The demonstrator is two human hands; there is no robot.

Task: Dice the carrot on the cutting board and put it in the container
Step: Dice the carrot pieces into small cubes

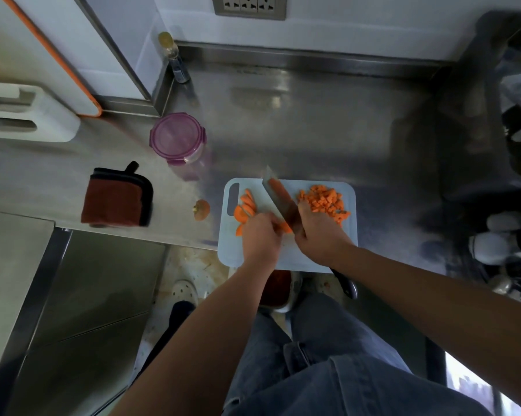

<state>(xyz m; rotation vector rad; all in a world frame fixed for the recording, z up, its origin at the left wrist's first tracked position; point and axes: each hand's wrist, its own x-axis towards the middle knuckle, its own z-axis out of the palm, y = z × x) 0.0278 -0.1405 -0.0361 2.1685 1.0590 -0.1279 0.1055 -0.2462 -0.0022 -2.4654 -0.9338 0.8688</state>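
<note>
A: Well, how far along was the job at that point?

B: Roughly halfway, I'd say. A pile of dice point(325, 202) sat at the upper right of the board point(287, 255), so a good share was cut.

A: And what was left?

B: Some slices point(245, 205) lay fanned at the board's left side, not yet cubed. One piece point(285, 228) was under the knife point(278, 199) right then.

A: The hands?

B: The right hand point(319, 235) was wrapped tight round the knife, its blade running up toward the middle of the frame. The left hand point(260, 235) had its fingers curled down, pinning that piece just beside the blade.

A: And the container?

B: The container point(176, 139) stood on the counter point(313, 130), up and left of the board and well apart from the carrot. Its purple lid was on, and I could make out nothing orange inside.

A: So no transfer yet.

B: That was my read. The slices needed dicing, the lid had to come off, and then the whole lot had to go over.

A: Anything else?

B: A stub point(201, 209) lay on the counter just left of the board. It looked like trimmed waste to me.
</note>
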